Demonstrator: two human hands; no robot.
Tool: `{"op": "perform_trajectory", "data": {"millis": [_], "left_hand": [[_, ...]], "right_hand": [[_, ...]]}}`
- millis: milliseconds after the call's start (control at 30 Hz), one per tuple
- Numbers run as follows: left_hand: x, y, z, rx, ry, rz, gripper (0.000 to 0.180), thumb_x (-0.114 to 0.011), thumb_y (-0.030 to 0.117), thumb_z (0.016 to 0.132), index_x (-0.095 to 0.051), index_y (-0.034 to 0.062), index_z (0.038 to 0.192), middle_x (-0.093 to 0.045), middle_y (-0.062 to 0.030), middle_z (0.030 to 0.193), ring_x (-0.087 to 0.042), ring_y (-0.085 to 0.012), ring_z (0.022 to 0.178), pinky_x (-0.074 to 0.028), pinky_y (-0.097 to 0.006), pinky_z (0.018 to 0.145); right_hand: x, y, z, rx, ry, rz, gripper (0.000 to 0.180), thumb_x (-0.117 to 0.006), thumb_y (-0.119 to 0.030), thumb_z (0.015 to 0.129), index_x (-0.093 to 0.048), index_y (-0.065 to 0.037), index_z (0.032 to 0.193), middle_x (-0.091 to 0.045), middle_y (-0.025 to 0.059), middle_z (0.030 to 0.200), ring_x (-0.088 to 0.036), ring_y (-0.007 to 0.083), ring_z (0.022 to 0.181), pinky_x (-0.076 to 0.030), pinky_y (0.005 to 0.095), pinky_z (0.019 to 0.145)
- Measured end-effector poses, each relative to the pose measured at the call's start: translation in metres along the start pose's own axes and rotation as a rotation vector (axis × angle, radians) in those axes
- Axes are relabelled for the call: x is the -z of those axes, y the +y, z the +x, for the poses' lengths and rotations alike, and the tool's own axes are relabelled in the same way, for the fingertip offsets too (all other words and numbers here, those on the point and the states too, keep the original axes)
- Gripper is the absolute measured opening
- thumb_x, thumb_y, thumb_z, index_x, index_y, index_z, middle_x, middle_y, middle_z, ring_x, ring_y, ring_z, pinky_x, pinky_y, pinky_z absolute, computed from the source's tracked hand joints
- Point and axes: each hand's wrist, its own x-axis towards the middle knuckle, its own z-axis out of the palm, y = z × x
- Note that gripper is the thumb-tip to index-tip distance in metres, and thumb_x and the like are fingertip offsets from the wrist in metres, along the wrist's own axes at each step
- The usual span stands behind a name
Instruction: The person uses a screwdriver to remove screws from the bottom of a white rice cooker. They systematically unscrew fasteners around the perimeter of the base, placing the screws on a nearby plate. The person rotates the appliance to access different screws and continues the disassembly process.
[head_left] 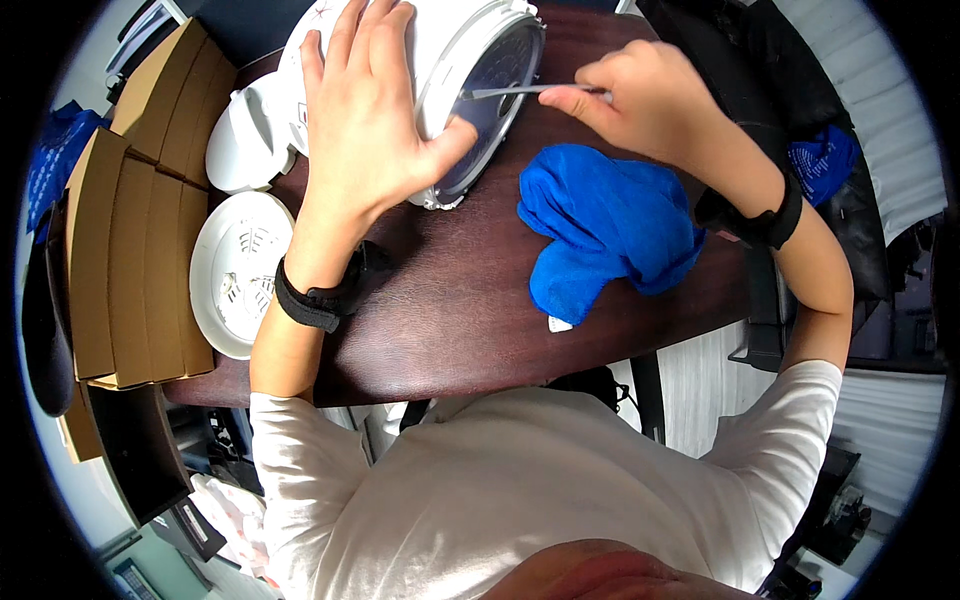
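Note:
A white rounded appliance (435, 55) lies tilted at the far side of the table, its round dark face turned to the right. My left hand (365, 120) rests on its white body with fingers stretched out, the thumb reaching over the rim. My right hand (640, 95) pinches a thin grey metal tool (510, 91). The tool's tip meets the dark round face near the inner rim; its exact shape is hard to make out. A crumpled blue cloth (610, 230) lies on the table below my right hand.
On the left, a round white slotted cover (205, 285) and a white plastic part (235, 155) lie beside a row of brown cardboard boxes (140, 270). The dark wooden table (450, 330) curves along its near edge. A black chair (800, 90) stands at the right.

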Motion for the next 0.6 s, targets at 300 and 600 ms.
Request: {"op": "perform_trajectory", "data": {"millis": [300,600], "left_hand": [[0.002,0.0,-0.001,0.002,-0.006,0.003,0.079,-0.064,0.034,0.06,-0.047,-0.0059,0.127,-0.05,-0.024,0.136,-0.041,-0.0411,0.131,-0.025,-0.053,0.111],[0.003,0.001,0.0,0.005,-0.01,-0.012,0.08,-0.065,0.032,0.058,-0.047,-0.0053,0.126,-0.049,-0.0235,0.137,-0.041,-0.0411,0.132,-0.024,-0.053,0.111]], "right_hand": [[-0.03,-0.016,-0.013,-0.496,-0.519,1.126,0.068,-0.051,-0.058,0.096,-0.047,-0.009,0.048,-0.044,0.0016,0.044,-0.042,0.0125,0.035,-0.031,0.0266,0.033],[-0.036,-0.019,-0.021,-0.528,-1.023,1.898,0.07,-0.035,-0.062,0.099,-0.036,-0.012,0.05,-0.034,-0.0005,0.044,-0.036,0.0094,0.032,-0.027,0.0235,0.032]]}}
